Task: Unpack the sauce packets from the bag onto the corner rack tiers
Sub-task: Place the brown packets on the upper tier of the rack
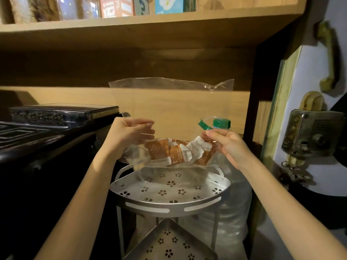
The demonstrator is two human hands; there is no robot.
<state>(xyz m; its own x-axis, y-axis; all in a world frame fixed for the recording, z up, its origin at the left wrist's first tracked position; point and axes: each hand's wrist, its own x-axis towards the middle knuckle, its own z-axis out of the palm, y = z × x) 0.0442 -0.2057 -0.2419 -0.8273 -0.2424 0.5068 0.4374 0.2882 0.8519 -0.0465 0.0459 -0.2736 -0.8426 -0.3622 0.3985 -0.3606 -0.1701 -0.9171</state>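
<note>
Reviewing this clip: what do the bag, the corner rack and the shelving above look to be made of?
Bag: thin clear plastic film; the wood shows through it, with creases and glints. Corner rack: most likely painted or brushed metal, matte silver-grey, with punched flower holes and slots in a thin rim. Shelving: wood or wood-look laminate, light brown with faint grain; which one I cannot tell.

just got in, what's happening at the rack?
A person holds a clear plastic bag stretched between both hands above the top tier of a metal corner rack. The left hand grips one side, the right hand pinches the other. The orange and white sauce packets are bunched inside the bag. Both visible tiers, including the lower tier, hold no packets yet. A green-capped water jug stands behind the rack.
</note>
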